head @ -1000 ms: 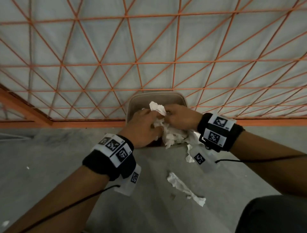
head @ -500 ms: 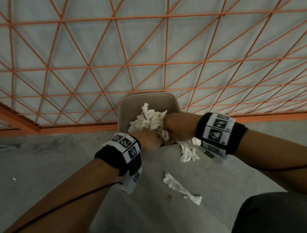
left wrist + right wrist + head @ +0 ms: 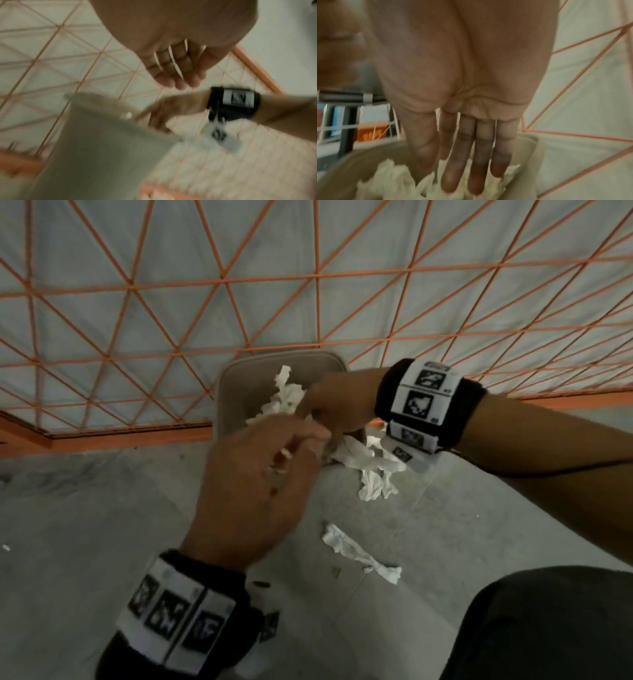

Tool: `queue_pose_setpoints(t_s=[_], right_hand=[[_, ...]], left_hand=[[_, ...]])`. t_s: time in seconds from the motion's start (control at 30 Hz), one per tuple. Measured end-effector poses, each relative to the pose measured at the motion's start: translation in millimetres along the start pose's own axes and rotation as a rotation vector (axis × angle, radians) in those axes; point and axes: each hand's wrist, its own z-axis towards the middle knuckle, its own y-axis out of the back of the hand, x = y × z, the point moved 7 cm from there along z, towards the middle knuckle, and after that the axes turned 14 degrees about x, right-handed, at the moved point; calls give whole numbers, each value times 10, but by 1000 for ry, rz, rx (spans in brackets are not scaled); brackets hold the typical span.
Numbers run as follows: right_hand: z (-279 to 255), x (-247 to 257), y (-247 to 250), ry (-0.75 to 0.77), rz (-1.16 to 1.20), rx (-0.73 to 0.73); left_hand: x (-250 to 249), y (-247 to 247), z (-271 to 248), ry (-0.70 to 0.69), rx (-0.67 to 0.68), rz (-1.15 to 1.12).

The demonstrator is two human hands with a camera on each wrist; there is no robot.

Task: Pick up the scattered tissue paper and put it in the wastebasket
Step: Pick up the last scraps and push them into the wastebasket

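Observation:
A beige wastebasket (image 3: 236, 392) stands against the fence, with crumpled white tissue (image 3: 286, 397) piled inside. My right hand (image 3: 308, 410) reaches over its rim; in the right wrist view its straight fingers (image 3: 481, 162) press down on the tissue pile (image 3: 393, 180). My left hand (image 3: 301, 453) hovers in front of the basket, fingers loosely curled, and it looks empty (image 3: 178, 81). A crumpled tissue (image 3: 373, 484) lies on the floor at the basket's front right corner. A twisted tissue strip (image 3: 359, 553) lies nearer to me.
An orange lattice fence (image 3: 317, 313) backed by white sheeting closes off the far side, with an orange base rail (image 3: 120, 440). The floor is grey concrete (image 3: 85, 525). My dark-clothed knee (image 3: 548, 628) fills the bottom right corner.
Both hands carried a tissue bundle to the basket and pushed it in. My left hand has since let go and drawn back toward me. The right hand stays over the basket.

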Motion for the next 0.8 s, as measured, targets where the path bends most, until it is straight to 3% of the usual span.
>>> queue_pose_setpoints(t_s=[0.1, 0.2, 0.3, 0.37, 0.47, 0.53, 0.67, 0.73, 0.8], right_hand=[[-423, -107, 174, 78, 155, -268], [-753, -470, 44, 67, 331, -491], [-883, -1009, -365, -57, 527, -664], [-826, -1381, -761, -197, 611, -736], [-500, -1761, -1379, -321, 563, -681], [-159, -1896, -1737, -343, 515, -536], [395, -2134, -2221, -483, 454, -243], [488, -2220, -2369, -521, 497, -206], [447, -2251, -2471, -548, 550, -299]], left_hand=[[111, -669, -360, -20, 103, 50], [560, -1585, -671, 139, 351, 176], [1045, -2346, -935, 267, 563, 224], [1243, -2684, -1027, 276, 670, 280], [1389, -2934, -1121, 212, 702, 273], [1462, -2977, -1172, 170, 685, 243], [1524, -2825, -1087, 242, 631, 166], [1507, -2746, -913, 254, 569, 136], [1475, -2699, -684, 245, 497, 107]])
